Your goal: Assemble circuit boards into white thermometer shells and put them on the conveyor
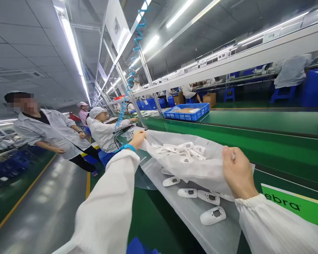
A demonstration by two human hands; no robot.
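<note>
The left hand is closed, its fingers gripping one edge of a translucent plastic bag. The right hand pinches the opposite edge between thumb and fingers, so the bag is held up and spread between the hands. A cluster of white plastic housings lies inside the bag and shows through it. More housings, each with a dark square opening, lie loose below the bag on a translucent plastic sheet, which rests on a green bench. A blue wrist strap circles the left wrist, and white sleeves cover both forearms. A blue coiled cord hangs from the overhead frame, beyond the left hand. A green sign lettered "ebra" stands at the right of the bench. Farther along, a blue basket sits on a green conveyor. A seated co-worker in a white coat and cap works at the bench, and a second co-worker in a white coat stands in the aisle.
</note>
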